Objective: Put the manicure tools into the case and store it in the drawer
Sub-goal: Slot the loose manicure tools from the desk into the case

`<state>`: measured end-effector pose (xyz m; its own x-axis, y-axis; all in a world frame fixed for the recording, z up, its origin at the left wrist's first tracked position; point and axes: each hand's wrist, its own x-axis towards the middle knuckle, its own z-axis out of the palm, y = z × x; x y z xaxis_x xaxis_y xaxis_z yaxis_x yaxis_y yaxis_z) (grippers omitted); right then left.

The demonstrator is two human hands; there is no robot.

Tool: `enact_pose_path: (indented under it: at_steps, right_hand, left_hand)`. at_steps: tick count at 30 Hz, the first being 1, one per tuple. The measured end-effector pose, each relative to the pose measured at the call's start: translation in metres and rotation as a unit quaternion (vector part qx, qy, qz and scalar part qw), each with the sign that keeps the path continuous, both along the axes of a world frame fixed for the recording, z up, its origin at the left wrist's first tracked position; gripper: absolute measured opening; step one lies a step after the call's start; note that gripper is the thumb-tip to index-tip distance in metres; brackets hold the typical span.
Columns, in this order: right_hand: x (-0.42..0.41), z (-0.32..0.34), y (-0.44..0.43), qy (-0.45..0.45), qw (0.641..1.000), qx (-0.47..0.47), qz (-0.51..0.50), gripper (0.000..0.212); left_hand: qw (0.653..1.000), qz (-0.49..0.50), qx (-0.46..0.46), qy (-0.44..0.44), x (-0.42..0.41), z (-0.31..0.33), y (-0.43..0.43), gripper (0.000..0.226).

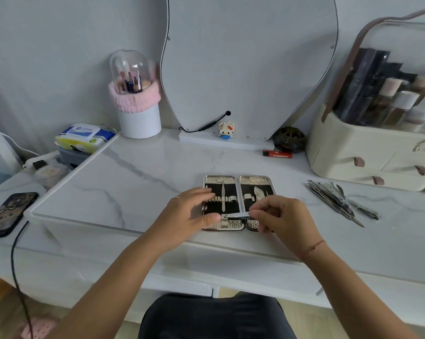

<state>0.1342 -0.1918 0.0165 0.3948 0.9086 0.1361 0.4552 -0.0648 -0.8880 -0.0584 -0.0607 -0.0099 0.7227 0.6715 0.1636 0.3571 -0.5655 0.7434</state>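
Head view: on the marble table (133, 179), the open case (231, 178) lies flat, its hinge running away from the person; loose tools (338, 200) lie well apart to its right. The left hand (189, 211) rests flat-fingered on the left half. The right hand (282, 214) pinches a slim metal tool (235, 215) lying crosswise over the case's near end, tip pointing left.

- Wipes pack (84, 137), far left: a blue label with a white logo and a line of print, too blurred to read.
- Lighter (277, 154), far right of centre: a small mark on the red body, not legible.
- Organizer (368, 155), far right: a faint emblem on its front, unreadable.
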Motion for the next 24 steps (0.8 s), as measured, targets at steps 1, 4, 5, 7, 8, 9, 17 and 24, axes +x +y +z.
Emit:
enact_pose_path:
  at_steps: [1,4,5,7,8,9,17,24]
  right_hand:
    - [0.003,0.000,-0.002,-0.019,1.000,-0.006,0.002,0.007]
    - [0.007,0.002,-0.003,-0.037,0.999,-0.010,0.008,0.009]
    - [0.007,0.003,-0.003,-0.037,0.999,-0.010,0.010,0.009]
    - [0.008,0.004,-0.002,-0.041,0.999,-0.012,0.015,0.010]
    - [0.008,0.004,-0.001,-0.047,0.999,-0.013,0.019,0.011]
    - [0.009,0.005,-0.002,-0.053,0.998,-0.015,0.023,0.011]
    - [0.012,0.005,-0.001,-0.091,0.995,-0.023,0.030,0.011]
    - [0.006,0.004,0.005,-0.095,0.994,-0.015,0.046,0.010]
  left_hand:
    - [1.000,-0.018,0.012,0.001,0.000,0.000,-0.001,0.069]
    - [0.996,-0.056,0.066,-0.009,0.002,0.002,-0.003,0.060]
    - [0.995,-0.059,0.079,-0.010,0.002,0.003,-0.004,0.058]
    - [0.994,-0.059,0.097,-0.009,0.002,0.003,-0.004,0.063]
    - [0.993,-0.055,0.100,-0.005,0.002,0.002,-0.003,0.069]
    - [0.993,-0.052,0.106,-0.001,0.002,0.001,-0.002,0.077]
    - [0.993,-0.040,0.106,0.030,0.003,-0.007,0.003,0.095]
    - [0.993,-0.031,0.108,0.026,0.004,-0.010,0.004,0.098]
